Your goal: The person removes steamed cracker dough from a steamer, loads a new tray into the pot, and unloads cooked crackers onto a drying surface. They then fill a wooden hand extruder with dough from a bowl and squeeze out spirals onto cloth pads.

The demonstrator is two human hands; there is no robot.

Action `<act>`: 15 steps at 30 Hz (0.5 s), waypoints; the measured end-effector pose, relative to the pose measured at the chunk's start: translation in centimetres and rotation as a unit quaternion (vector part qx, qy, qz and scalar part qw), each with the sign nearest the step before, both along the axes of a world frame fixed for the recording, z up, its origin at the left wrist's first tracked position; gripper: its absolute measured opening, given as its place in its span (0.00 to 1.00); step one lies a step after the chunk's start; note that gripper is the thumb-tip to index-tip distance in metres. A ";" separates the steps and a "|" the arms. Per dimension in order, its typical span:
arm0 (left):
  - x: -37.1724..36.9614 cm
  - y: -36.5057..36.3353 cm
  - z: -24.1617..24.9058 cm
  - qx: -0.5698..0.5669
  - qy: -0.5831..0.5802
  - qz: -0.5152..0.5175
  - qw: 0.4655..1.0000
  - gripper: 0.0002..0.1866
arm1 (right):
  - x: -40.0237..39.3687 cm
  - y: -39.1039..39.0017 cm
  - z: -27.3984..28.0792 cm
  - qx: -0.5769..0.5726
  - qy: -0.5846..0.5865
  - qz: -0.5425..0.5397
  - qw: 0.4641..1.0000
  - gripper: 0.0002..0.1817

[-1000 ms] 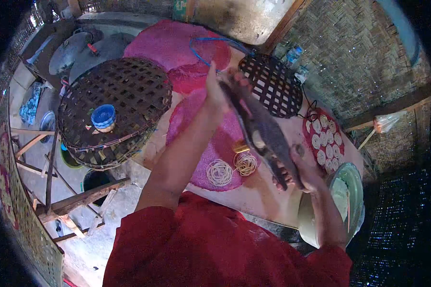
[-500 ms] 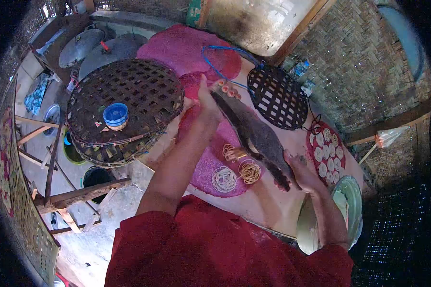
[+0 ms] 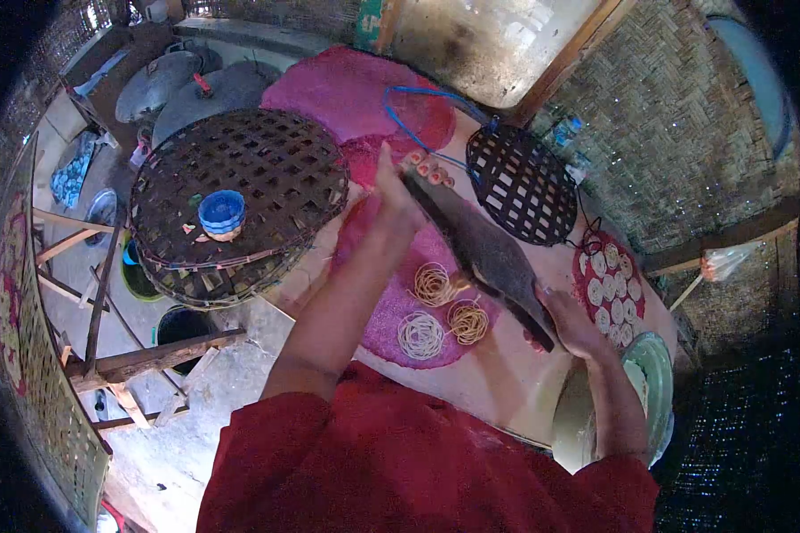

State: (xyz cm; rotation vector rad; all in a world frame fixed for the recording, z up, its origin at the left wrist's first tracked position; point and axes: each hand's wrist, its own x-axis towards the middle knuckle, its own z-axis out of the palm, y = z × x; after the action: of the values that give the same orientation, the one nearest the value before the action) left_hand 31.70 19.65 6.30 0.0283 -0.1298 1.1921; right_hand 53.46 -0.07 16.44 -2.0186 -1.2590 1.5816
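Note:
In the head view, a long dark wooden tool (image 3: pixel 493 258), broad in the middle and narrow at the ends, slants above the pink mat (image 3: pixel 382 306). My left hand (image 3: pixel 406 180) is wrapped round its far end, fingertips showing over the edge. My right hand (image 3: pixel 571 324) grips the near end, its fingers partly hidden underneath. Below the tool's middle, a tan coil of strands (image 3: pixel 432 286) lies on the mat, with a brownish piece close to its right side. A second tan coil (image 3: pixel 468 322) and a white coil (image 3: pixel 420 335) lie nearer to me.
Round woven trays (image 3: pixel 267 169) are stacked at left, with blue cups (image 3: pixel 221 211) on top. At right are a dark lattice tray (image 3: pixel 521 182), a red mat of pale coils (image 3: pixel 612 289) and a green basin (image 3: pixel 653 373). Another pink mat (image 3: pixel 347 89) lies at the back.
The tan coil under the tool looks fuller and rounder. Both hands and the tool have shifted slightly right in view, along with the whole scene.

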 end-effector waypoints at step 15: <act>0.6 0.5 -4.8 -0.036 0.021 -0.052 0.998 0.33 | 0.1 -0.7 -5.1 0.016 0.015 -0.003 1.000 0.37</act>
State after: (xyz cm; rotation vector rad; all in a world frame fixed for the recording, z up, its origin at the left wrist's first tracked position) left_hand 32.35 20.19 1.52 -0.0170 -0.0502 1.0899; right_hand 53.57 -0.77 11.37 -1.9694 -1.2570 1.5733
